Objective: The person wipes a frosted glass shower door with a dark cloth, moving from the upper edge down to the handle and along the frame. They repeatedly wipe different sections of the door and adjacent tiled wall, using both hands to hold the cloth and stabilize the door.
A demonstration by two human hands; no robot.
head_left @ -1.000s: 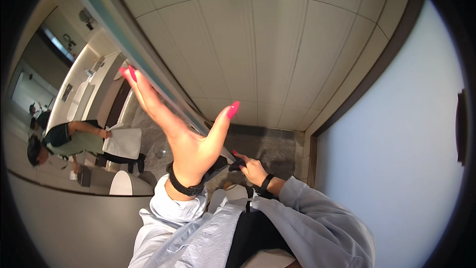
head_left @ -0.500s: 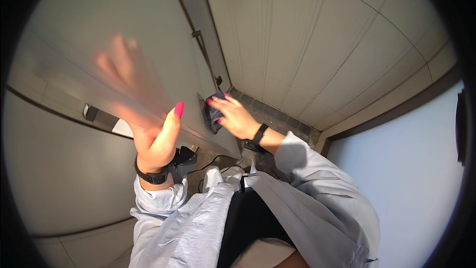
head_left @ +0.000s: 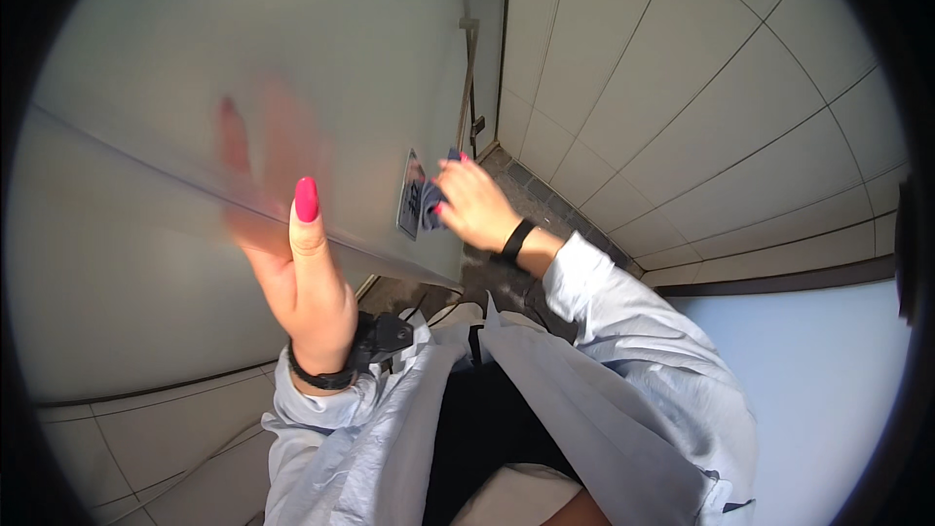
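Note:
A frosted glass door (head_left: 360, 58) stands upright in front of me. My left hand (head_left: 307, 273) straddles its free edge: the thumb is on the near side, and the fingers show blurred through the glass on the other side. A dark grey cloth (head_left: 431, 205) is bunched under the fingers of my right hand (head_left: 477, 206), which are closed on it. The cloth is right next to a small rectangular sign (head_left: 410, 193) on the door; whether it touches the glass there, I cannot tell.
A long metal handle (head_left: 469, 88) runs along the door's far side. Pale tiled wall (head_left: 672, 107) rises on the right, above dark stone floor (head_left: 526, 197). A bright pale panel (head_left: 799, 380) is at the lower right. A dark cable (head_left: 417, 306) lies near my feet.
My right hand has moved the cloth off the sign to its right side, uncovering the sign. The view has turned, and my left thumb now lies more upright at the door's edge.

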